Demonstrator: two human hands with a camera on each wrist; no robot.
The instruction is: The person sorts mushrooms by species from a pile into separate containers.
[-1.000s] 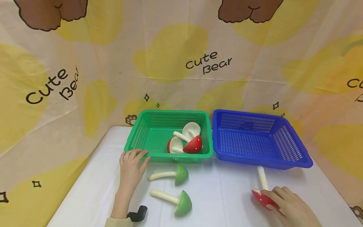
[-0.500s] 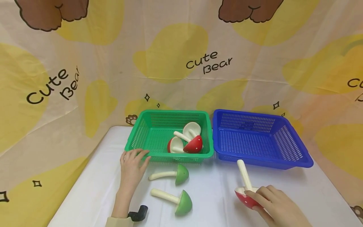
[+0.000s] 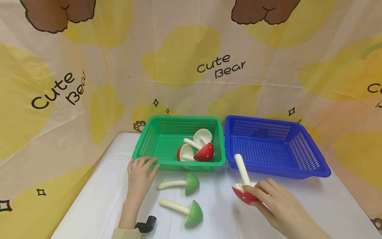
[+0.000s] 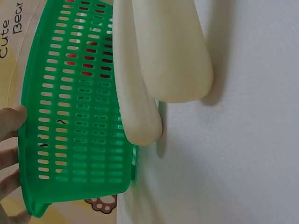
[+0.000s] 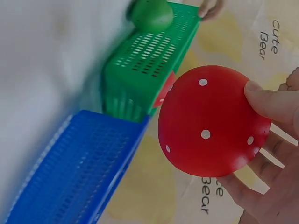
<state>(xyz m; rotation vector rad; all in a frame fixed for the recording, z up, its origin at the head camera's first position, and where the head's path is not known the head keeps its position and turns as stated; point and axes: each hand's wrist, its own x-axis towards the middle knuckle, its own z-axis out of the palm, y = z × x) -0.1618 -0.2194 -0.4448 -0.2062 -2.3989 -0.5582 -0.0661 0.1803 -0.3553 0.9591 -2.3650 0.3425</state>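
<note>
My right hand (image 3: 276, 202) pinches the cap of a red toy mushroom (image 3: 246, 194) with white dots, thumb on one side and fingers on the other. The mushroom is above the white table, its pale stem pointing up, in front of the blue basket. In the right wrist view, its rounded cap (image 5: 210, 123) hides the stem. My left hand (image 3: 140, 176) rests on the front left rim of the green basket (image 3: 179, 163). Two green toy mushrooms, a farther one (image 3: 192, 183) and a nearer one (image 3: 194, 214), lie between the hands, stems pointing left.
Several red mushrooms (image 3: 204, 152) lie inside the green basket's right half. Beside it stands the blue basket (image 3: 280, 171), with nothing seen in it. A black angled piece (image 3: 147, 224) is by my left wrist. A printed cloth (image 3: 179, 66) hangs behind.
My right hand has lifted the red mushroom and carried it left and away from me, its stem tipping more upright. My left hand has stayed on the green basket's rim.
</note>
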